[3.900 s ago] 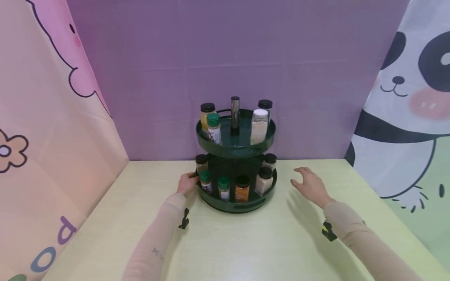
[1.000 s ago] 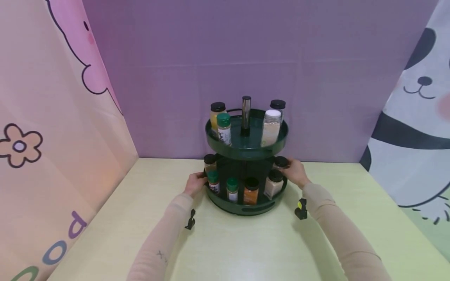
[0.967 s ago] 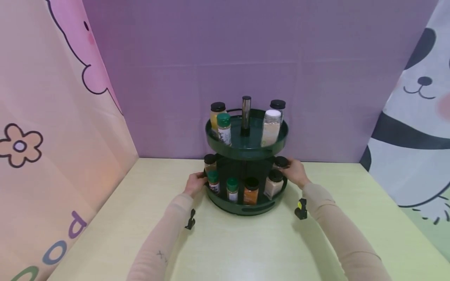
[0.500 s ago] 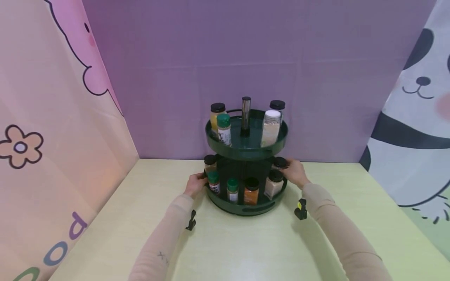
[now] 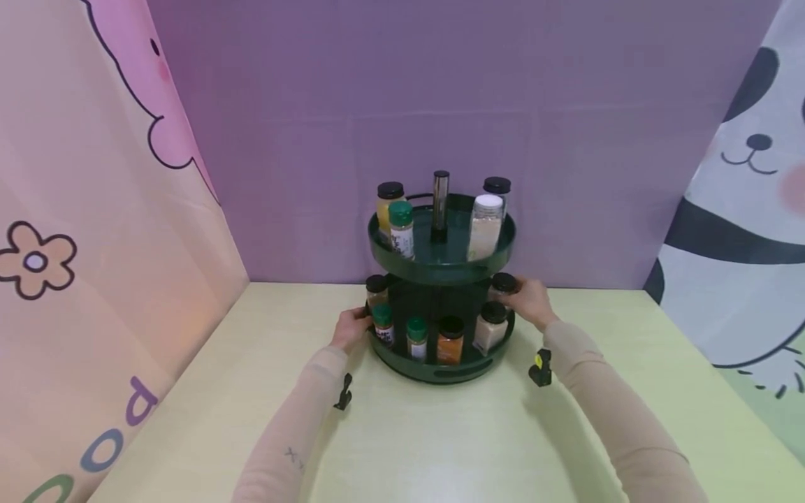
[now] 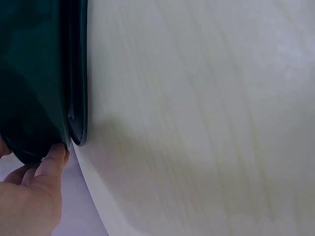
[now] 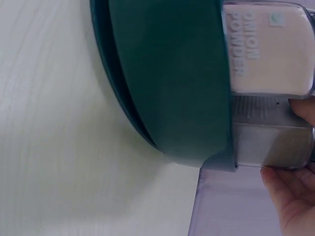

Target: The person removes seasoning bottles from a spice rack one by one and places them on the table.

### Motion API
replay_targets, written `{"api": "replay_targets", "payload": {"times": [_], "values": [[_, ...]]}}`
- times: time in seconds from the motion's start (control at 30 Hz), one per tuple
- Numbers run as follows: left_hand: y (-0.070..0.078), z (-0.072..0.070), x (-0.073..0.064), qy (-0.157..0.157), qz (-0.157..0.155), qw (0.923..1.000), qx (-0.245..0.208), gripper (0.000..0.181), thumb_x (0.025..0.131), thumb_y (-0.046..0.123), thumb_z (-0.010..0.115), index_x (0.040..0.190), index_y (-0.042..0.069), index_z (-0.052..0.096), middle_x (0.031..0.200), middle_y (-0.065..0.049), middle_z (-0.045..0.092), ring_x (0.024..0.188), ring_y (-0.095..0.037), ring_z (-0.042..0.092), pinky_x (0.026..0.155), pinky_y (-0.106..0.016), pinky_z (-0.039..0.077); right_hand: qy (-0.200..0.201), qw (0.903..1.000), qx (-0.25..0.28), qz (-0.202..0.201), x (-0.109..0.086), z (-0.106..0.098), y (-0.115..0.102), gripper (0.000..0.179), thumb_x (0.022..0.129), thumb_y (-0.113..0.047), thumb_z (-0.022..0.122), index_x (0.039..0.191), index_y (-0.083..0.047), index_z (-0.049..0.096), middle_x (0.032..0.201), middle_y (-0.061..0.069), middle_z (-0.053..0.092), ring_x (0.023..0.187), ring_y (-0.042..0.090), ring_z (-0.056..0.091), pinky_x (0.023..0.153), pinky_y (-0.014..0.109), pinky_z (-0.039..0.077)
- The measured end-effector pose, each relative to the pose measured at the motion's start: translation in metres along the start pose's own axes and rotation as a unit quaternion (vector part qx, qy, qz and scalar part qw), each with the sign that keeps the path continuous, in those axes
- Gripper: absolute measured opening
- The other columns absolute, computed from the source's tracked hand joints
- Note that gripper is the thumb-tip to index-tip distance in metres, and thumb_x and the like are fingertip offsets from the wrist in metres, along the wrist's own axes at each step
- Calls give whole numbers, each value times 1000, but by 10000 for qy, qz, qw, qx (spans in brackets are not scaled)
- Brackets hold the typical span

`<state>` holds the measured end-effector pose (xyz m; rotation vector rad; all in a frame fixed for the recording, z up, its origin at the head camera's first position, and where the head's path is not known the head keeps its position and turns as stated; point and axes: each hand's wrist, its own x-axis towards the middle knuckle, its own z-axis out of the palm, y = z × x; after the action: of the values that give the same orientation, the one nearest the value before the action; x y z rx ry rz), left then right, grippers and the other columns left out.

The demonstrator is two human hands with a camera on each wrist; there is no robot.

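Note:
A dark green two-tier turntable rack [image 5: 434, 272] filled with spice jars stands on the table in the head view. At its left side my left hand [image 5: 349, 330] grips the lower tray's rim; the left wrist view shows fingertips [image 6: 56, 150] against the tray wall [image 6: 37, 83]. On the lower tier's right side, my right hand [image 5: 530, 303] holds a black-capped clear spice jar [image 7: 270, 145] between thumb and fingers. Right beside that jar is an onion powder jar [image 7: 270, 49]. The held jar's base sits close to the tray's rim; contact cannot be told.
Green-capped, black-capped and orange-filled jars [image 5: 450, 346] line the lower tray. Several more, including a white-capped jar [image 5: 486, 230], stand on the upper tray around the post [image 5: 440, 202]. A purple backdrop [image 5: 352, 154] hangs behind the pale table [image 5: 402, 433].
The right hand, apart from the rack in the oldest frame, has come to the rear right jar and taken hold of it. That jar rises slightly in the last half second. Left hand stays.

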<state>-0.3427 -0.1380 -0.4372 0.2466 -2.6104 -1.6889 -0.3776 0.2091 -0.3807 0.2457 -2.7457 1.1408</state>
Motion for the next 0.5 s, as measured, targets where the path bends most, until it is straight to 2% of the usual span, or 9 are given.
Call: {"api": "replay_targets", "payload": {"times": [0.33, 0.5], "values": [[-2, 1, 3, 66, 28, 9999, 88, 38, 91, 12, 50, 125, -5, 51, 125, -24, 54, 113, -33, 53, 95, -41, 44, -141, 9997, 193, 108, -3, -11, -13, 50, 74, -27, 75, 112, 2, 60, 107, 22, 64, 93, 30, 61, 77, 38, 50], [-2, 1, 3, 34, -25, 9999, 95, 40, 91, 13, 50, 127, -3, 50, 124, -21, 56, 107, -29, 57, 89, -38, 48, -206, 9994, 253, 63, -2, -17, -15, 45, 76, -22, 72, 112, 2, 59, 107, 22, 64, 92, 29, 61, 76, 38, 51]]}}
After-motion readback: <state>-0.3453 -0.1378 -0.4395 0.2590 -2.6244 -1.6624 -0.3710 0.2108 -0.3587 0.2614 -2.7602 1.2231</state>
